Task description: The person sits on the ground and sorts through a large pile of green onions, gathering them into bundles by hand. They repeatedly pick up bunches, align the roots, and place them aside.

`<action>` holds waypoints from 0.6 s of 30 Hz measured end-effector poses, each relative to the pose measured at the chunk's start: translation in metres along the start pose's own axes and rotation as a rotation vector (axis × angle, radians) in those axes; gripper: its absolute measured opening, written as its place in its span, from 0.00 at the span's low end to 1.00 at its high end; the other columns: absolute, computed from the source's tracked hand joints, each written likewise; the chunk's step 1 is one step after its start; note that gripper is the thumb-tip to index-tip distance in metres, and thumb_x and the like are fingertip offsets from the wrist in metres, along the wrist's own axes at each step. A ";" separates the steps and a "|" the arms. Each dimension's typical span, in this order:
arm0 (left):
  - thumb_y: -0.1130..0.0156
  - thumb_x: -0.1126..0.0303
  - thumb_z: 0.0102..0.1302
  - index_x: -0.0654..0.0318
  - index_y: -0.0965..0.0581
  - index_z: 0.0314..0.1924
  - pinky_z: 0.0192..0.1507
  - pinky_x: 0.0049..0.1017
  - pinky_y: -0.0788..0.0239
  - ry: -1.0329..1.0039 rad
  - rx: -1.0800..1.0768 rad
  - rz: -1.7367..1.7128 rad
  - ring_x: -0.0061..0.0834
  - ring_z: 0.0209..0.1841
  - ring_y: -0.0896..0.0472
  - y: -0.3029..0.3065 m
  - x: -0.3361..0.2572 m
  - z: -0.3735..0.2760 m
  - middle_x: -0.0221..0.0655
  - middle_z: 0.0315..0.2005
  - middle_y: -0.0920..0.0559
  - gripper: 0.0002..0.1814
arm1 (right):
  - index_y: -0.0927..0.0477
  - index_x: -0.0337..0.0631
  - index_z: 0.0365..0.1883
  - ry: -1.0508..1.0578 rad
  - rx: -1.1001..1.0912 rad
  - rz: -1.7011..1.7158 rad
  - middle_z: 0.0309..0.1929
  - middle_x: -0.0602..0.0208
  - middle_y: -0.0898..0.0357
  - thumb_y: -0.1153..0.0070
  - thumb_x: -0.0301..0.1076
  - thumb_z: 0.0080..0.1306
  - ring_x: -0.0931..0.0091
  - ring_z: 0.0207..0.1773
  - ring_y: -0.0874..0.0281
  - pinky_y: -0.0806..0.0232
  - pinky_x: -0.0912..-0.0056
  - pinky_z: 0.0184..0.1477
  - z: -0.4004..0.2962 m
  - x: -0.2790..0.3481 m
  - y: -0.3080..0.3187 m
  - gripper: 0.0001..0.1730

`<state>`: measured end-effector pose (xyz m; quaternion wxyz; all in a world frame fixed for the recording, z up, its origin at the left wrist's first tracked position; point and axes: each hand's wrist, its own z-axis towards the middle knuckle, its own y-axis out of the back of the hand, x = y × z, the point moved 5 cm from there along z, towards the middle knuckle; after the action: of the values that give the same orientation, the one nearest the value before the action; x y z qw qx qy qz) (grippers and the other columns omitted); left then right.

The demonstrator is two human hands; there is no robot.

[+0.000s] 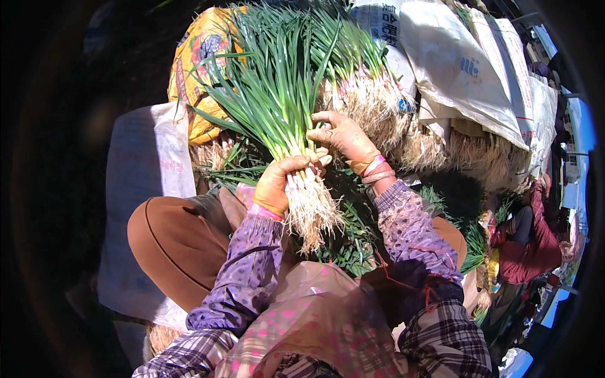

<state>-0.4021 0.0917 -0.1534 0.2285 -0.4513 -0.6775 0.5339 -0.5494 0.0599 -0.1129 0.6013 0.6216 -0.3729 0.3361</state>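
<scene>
My left hand (276, 182), in a thin yellowish glove, grips a bunch of green garlic (288, 104) around its pale lower stems. The long green leaves fan away from me, and the bunch's whitish roots (314, 212) hang below the fist towards my lap. My right hand (345, 139), gloved the same way, is at the right edge of the bunch. Its thumb and forefinger are spread beside the stems; whether they touch a stem is hard to see. Behind it lies a larger pile of rooted green garlic (366, 99).
A yellow printed sack (203, 80) and white woven sacks (463, 71) lie around the piles, some draped over roots. Loose green leaves (352, 236) cover the ground between my knees. A white sheet (142, 198) lies at left. Another person (529, 250) sits at far right.
</scene>
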 end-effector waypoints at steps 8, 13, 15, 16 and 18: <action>0.43 0.74 0.57 0.76 0.23 0.44 0.48 0.31 0.25 -0.101 -0.253 0.268 0.33 0.39 0.17 0.009 -0.008 -0.006 0.44 0.37 0.17 0.15 | 0.20 0.45 0.37 -0.064 -0.160 -0.501 0.30 0.57 0.22 0.41 0.41 0.59 0.60 0.32 0.23 0.31 0.62 0.36 -0.013 0.000 -0.024 0.12; 0.41 0.77 0.55 0.73 0.24 0.48 0.37 0.26 0.23 -0.031 -0.246 0.142 0.30 0.32 0.17 0.002 -0.008 -0.008 0.39 0.33 0.17 0.18 | 0.21 0.38 0.35 -0.390 -0.225 0.498 0.25 0.69 0.22 0.42 0.35 0.63 0.76 0.24 0.25 0.33 0.73 0.27 -0.020 -0.015 -0.029 0.09; 0.41 0.74 0.56 0.73 0.25 0.50 0.38 0.25 0.25 0.003 -0.072 0.008 0.27 0.32 0.19 -0.003 -0.006 -0.011 0.39 0.33 0.17 0.20 | 0.21 0.38 0.36 -0.396 -0.337 0.747 0.23 0.73 0.25 0.42 0.33 0.64 0.82 0.20 0.32 0.38 0.80 0.23 -0.022 -0.034 -0.047 0.08; 0.41 0.72 0.57 0.73 0.24 0.48 0.38 0.27 0.26 -0.006 -0.079 -0.071 0.28 0.32 0.21 0.000 -0.002 -0.008 0.39 0.32 0.19 0.19 | 0.21 0.40 0.36 -0.387 -0.404 0.574 0.23 0.74 0.26 0.43 0.33 0.64 0.82 0.20 0.33 0.40 0.80 0.23 -0.020 -0.052 -0.043 0.07; 0.41 0.73 0.56 0.73 0.26 0.46 0.37 0.28 0.29 0.033 0.092 -0.175 0.30 0.31 0.24 -0.012 0.001 -0.009 0.39 0.31 0.21 0.17 | 0.22 0.44 0.37 -0.738 -0.686 0.870 0.24 0.76 0.26 0.46 0.33 0.65 0.83 0.18 0.37 0.42 0.79 0.21 -0.037 -0.079 -0.037 0.05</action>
<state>-0.3996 0.0968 -0.1391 0.3058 -0.3884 -0.6852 0.5349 -0.5555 0.1013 -0.1983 0.4075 0.2624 -0.8569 0.1754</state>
